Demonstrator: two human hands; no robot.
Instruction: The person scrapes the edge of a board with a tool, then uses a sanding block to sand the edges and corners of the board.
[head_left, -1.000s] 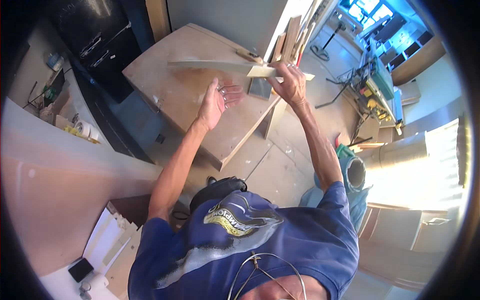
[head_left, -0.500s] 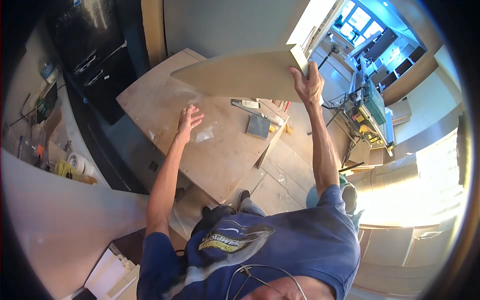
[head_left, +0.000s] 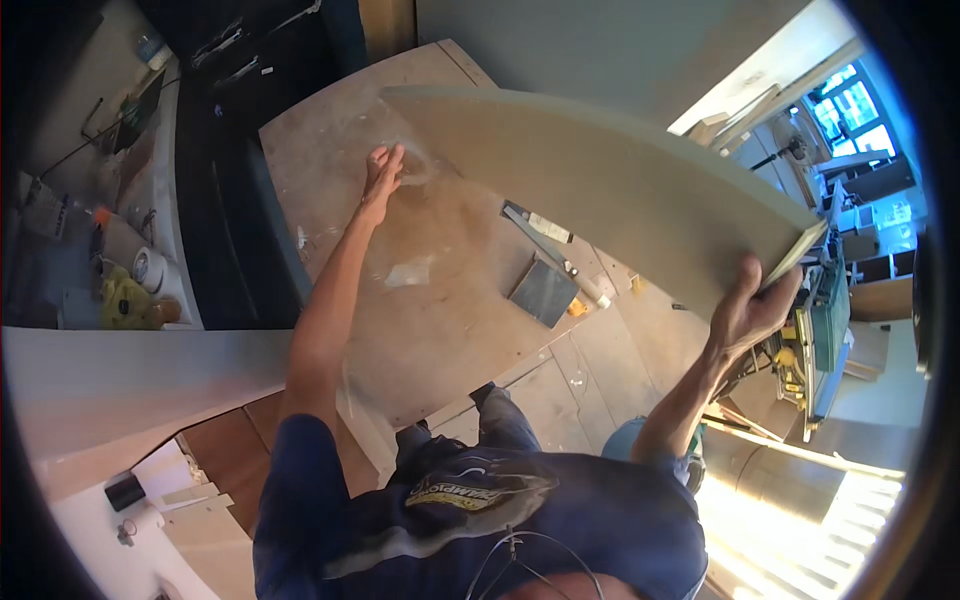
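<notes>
A long tan board (head_left: 600, 180) slants across the far side of the wooden worktable (head_left: 450, 340). My right hand (head_left: 755, 305) grips its right end, thumb on the broad face and fingers behind the edge. The board's left end is at the table's far part; whether it touches the top I cannot tell. My left hand (head_left: 382, 180) is held over the table near that end, holding nothing, its fingers outstretched. Below the board lie a dark grey square block (head_left: 543, 290) and a long narrow tool (head_left: 550, 243) with a pale end.
A tall dark cabinet (head_left: 250, 150) stands left of the table. On the left ledge sit a roll of tape (head_left: 148, 268) and a yellow item (head_left: 125, 300). A machine on a stand (head_left: 815, 330) is at right, with a blue-green bucket (head_left: 622, 440) near my right elbow.
My right hand has moved right and nearer to me, swinging the board's right end with it. My left hand stays over the table. The view has shifted too.
</notes>
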